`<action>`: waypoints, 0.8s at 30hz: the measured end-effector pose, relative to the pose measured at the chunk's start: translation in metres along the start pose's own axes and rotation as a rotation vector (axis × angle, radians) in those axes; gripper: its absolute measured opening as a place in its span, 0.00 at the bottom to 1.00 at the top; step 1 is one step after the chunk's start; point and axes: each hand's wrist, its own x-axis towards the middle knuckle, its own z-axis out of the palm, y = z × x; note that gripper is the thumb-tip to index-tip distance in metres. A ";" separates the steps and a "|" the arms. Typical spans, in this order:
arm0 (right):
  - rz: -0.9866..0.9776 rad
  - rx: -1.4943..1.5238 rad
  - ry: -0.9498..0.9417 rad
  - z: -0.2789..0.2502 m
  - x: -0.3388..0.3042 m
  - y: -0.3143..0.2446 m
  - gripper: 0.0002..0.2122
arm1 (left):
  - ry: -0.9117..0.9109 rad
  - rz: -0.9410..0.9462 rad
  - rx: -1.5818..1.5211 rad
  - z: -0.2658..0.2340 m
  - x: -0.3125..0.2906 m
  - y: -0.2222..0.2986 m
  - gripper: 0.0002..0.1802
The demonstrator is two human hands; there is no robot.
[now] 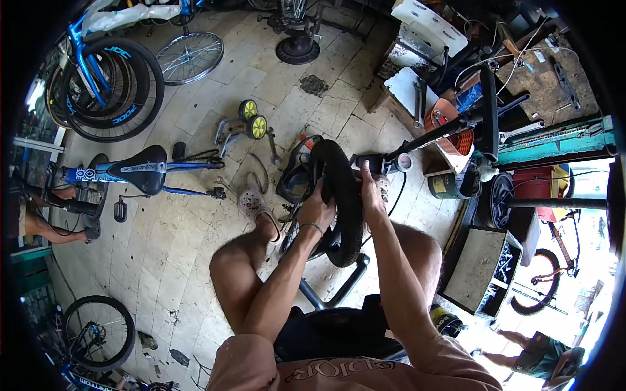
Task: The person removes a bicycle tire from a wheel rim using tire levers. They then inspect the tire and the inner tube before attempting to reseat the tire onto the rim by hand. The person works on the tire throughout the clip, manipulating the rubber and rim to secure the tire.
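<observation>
A small black bicycle tyre (pixel 349 208) stands upright between my knees, seen edge-on with its tread towards me. My left hand (pixel 317 212) grips it from the left, fingers reaching into its inner side. Against the right side of the tread is my right hand (pixel 372 195), thumb pointing away from me and the other fingers partly hidden. Just beyond the tyre's left side lies a black bag-like thing (pixel 297 171) on the floor. A floor pump (pixel 417 142), by its look, leans to the right beyond my right hand.
Training wheels (pixel 249 120) and a wrench (pixel 274 146) lie on the tiles ahead. A blue bicycle (pixel 130 171) lies at left, with a person (pixel 49 218) beside it. At right stand a cluttered workbench (pixel 541 85), a dark bucket (pixel 450 184) and an open box (pixel 479 267).
</observation>
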 end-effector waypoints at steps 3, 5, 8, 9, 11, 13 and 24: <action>-0.058 -0.250 0.233 0.003 -0.044 0.006 0.44 | 0.011 -0.075 -0.009 0.002 0.011 -0.006 0.32; -0.148 -0.247 0.120 -0.008 -0.050 0.039 0.44 | 0.008 -0.002 -0.133 0.008 0.027 -0.021 0.34; -0.263 -0.292 0.033 -0.010 -0.082 0.062 0.44 | -0.157 -0.016 -0.531 0.004 0.038 -0.025 0.40; -0.350 -0.372 0.050 -0.005 -0.087 0.064 0.43 | -0.085 0.091 -0.513 0.007 0.040 -0.037 0.39; -0.387 -0.293 -0.002 -0.010 -0.076 0.083 0.38 | 0.002 0.187 -0.494 0.013 0.044 -0.050 0.37; -0.269 0.018 -0.145 -0.011 -0.064 0.090 0.34 | 0.047 0.154 -0.500 0.012 0.041 -0.055 0.35; 0.016 -0.339 -0.126 -0.009 0.052 0.163 0.15 | 0.076 0.155 -0.607 0.007 0.032 -0.053 0.29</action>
